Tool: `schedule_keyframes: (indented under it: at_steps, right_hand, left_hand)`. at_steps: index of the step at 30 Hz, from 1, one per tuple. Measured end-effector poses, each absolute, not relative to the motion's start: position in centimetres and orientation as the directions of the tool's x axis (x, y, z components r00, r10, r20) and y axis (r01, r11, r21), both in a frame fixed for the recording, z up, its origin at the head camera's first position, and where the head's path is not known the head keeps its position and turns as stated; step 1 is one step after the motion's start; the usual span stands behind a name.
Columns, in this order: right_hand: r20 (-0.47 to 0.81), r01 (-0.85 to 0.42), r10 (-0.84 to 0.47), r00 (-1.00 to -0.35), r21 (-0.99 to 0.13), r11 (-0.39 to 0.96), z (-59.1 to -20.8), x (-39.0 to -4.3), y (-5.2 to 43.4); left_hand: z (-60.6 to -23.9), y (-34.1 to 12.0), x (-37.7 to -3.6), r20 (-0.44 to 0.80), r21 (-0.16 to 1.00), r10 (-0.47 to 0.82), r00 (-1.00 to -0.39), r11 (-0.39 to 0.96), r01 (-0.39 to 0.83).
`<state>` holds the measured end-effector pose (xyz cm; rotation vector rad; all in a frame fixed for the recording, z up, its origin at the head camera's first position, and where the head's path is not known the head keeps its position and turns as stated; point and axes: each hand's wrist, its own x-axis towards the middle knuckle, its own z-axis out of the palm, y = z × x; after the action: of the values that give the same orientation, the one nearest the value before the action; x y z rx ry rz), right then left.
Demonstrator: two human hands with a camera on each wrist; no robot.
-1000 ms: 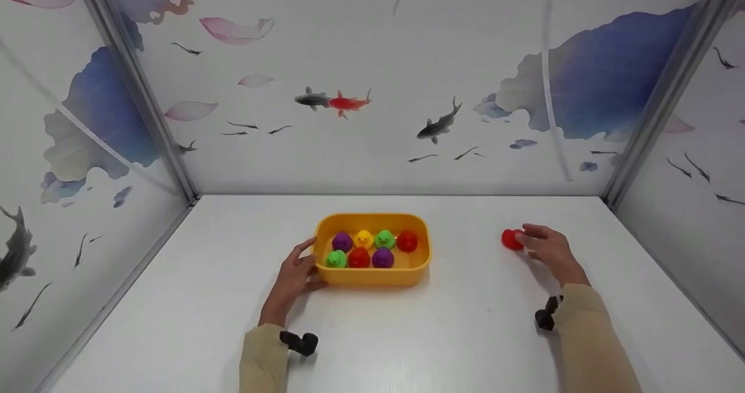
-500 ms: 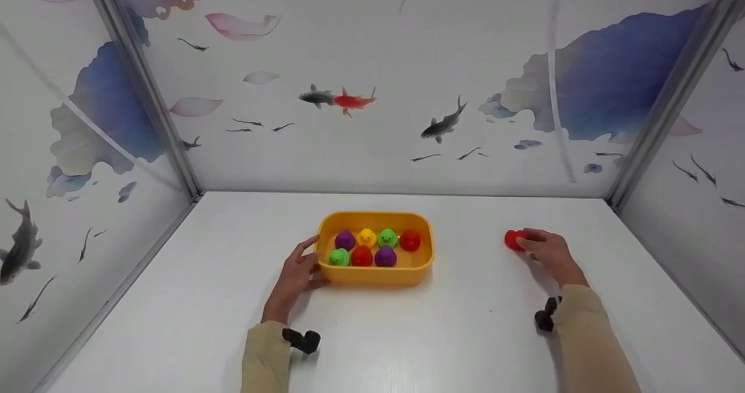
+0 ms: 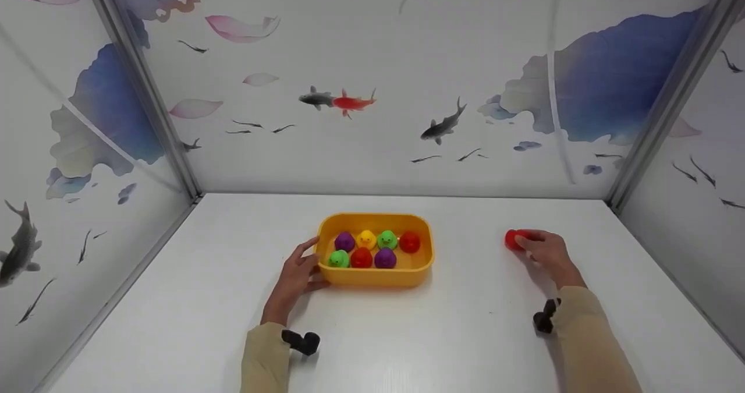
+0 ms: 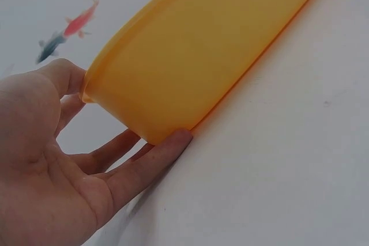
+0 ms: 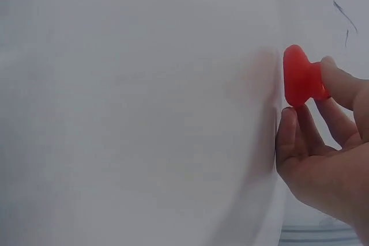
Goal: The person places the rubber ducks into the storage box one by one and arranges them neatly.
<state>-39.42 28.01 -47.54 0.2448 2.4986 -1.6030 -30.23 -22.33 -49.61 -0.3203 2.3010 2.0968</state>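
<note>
A yellow tub (image 3: 375,276) sits mid-table with several small rubber ducks inside, purple (image 3: 344,241), yellow (image 3: 366,239), green (image 3: 386,239) and red (image 3: 410,241) among them. My left hand (image 3: 297,273) rests against the tub's left front corner with straight fingers. In the left wrist view the thumb (image 4: 155,156) lies along the foot of the tub wall (image 4: 202,44). To the right, my right hand (image 3: 532,246) pinches a red duck (image 3: 512,239) standing on the table. In the right wrist view the red duck (image 5: 298,76) sits between a fingertip (image 5: 337,82) and the thumb.
The white table (image 3: 442,335) is boxed in by fish-and-petal printed walls at the back (image 3: 378,90) and on both sides. Black wrist camera mounts (image 3: 302,342) show at both beige sleeves.
My right hand's fingers have settled a little further over the red duck. The left hand and the tub have not moved.
</note>
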Motion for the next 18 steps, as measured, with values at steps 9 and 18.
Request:
schedule_keyframes:
  at_steps: [9, 18]
  right_hand:
    - [-0.180, 0.194, 0.073, -0.981, -0.920, 0.340, -46.4, -39.1, 26.7]
    - [-0.091, 0.108, 0.065, -0.994, -0.931, 0.348, -44.3, -38.6, 24.6]
  left_hand:
    - [-49.6, -22.2, -30.2, -0.172, 0.978, -0.159, -0.972, 0.091, -0.188]
    - [-49.4, -22.1, -30.2, -0.171, 0.977, -0.159, -0.972, 0.102, -0.189]
